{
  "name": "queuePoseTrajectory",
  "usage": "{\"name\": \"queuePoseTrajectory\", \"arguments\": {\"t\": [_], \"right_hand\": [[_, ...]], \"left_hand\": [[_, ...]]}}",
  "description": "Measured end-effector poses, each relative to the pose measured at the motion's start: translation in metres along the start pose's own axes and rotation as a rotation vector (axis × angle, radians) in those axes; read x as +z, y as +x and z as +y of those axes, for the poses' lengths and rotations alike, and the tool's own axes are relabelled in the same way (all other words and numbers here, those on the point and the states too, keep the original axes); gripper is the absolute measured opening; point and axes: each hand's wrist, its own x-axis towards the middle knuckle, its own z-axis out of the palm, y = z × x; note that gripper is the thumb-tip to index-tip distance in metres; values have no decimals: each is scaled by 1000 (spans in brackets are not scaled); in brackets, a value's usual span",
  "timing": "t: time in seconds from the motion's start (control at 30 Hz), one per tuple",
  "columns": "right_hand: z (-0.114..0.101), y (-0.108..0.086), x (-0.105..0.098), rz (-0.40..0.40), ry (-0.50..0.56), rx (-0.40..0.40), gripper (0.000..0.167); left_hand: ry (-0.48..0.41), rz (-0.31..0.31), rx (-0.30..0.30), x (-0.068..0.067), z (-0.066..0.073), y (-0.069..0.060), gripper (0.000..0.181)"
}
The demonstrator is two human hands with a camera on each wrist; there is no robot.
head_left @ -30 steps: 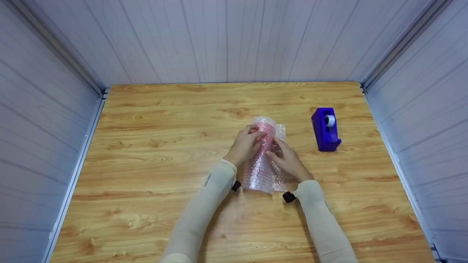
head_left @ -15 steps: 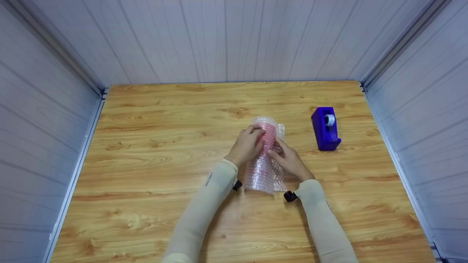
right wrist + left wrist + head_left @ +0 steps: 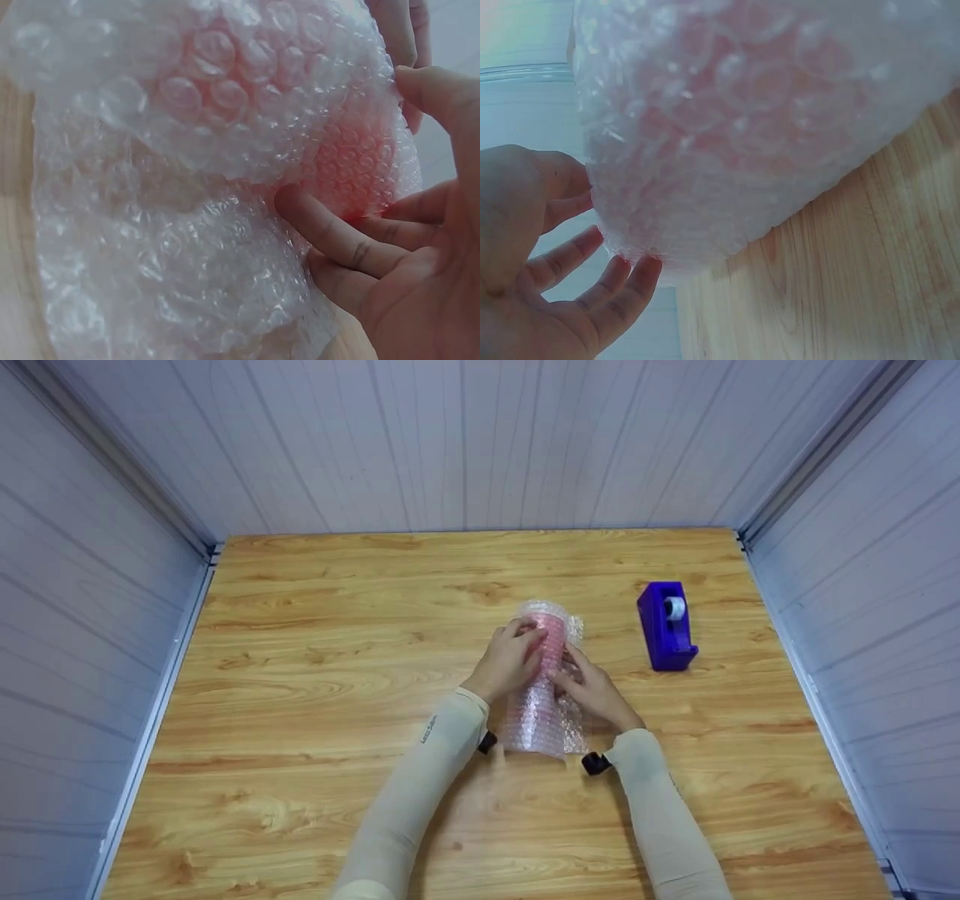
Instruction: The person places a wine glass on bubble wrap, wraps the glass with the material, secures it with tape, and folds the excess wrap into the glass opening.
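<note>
A pink object (image 3: 554, 634) shows through a roll of clear bubble wrap (image 3: 534, 724) lying lengthwise on the table; its exact kind is hidden. My left hand (image 3: 504, 661) holds the roll from the left, thumb and fingers curved about it. In the left wrist view, its fingertips touch the bubble-wrapped surface near one end. From the right, my right hand (image 3: 596, 688) grips the roll, its thumb on top. The right wrist view shows its fingers at the fold where a loose flap of bubble wrap (image 3: 165, 277) leaves the rolled part.
A purple tape dispenser (image 3: 664, 630) with a white roll of tape stands to the right of the hands. The wood-grain table (image 3: 300, 675) is bordered by pale panel walls (image 3: 465, 442) at the back and sides.
Both hands keep nearly the same place. The left fingers shift slightly on the roll, and the near end of the bubble wrap has turned a little to the right.
</note>
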Motion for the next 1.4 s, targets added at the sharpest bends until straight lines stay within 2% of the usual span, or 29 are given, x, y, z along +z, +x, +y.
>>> {"name": "queuePoseTrajectory", "arguments": {"t": [0.13, 0.23, 0.3, 0.37, 0.47, 0.67, 0.8, 0.97, 1.1, 1.3, 1.4], "right_hand": [[1, 1, -3, -12, 8, 18, 76], [-16, -4, -6, -34, -8, 37, 75], [-17, -4, -6, -37, -30, 42, 76], [-17, -5, -5, -33, -42, 35, 76], [1, 1, -3, -19, -35, 28, 78], [0, 1, -2, -21, -29, 51, 77], [0, 1, -1, -16, 28, 75, 74], [-2, 2, -1, 49, 8, 60, 69], [-3, 1, 0, 88, 6, 44, 71], [1, 1, 0, 100, 59, 7, 72], [-2, 0, -1, 91, 63, -10, 66]], "left_hand": [[10, 11, -15, 2, 1, -1, 38], [15, 15, -25, 2, 2, -1, 38], [22, 10, -29, 2, 3, -1, 39], [30, 5, -30, 3, 4, -2, 39], [56, -6, -34, 3, 6, -2, 40], [128, -53, -54, 4, 13, 1, 43], [167, -80, -60, 5, 17, 4, 45], [209, -92, -49, 7, 19, 5, 46], [199, -98, -58, 8, 20, 6, 46], [197, -97, -61, 9, 20, 5, 47], [219, -68, -22, 10, 20, 4, 45]]}}
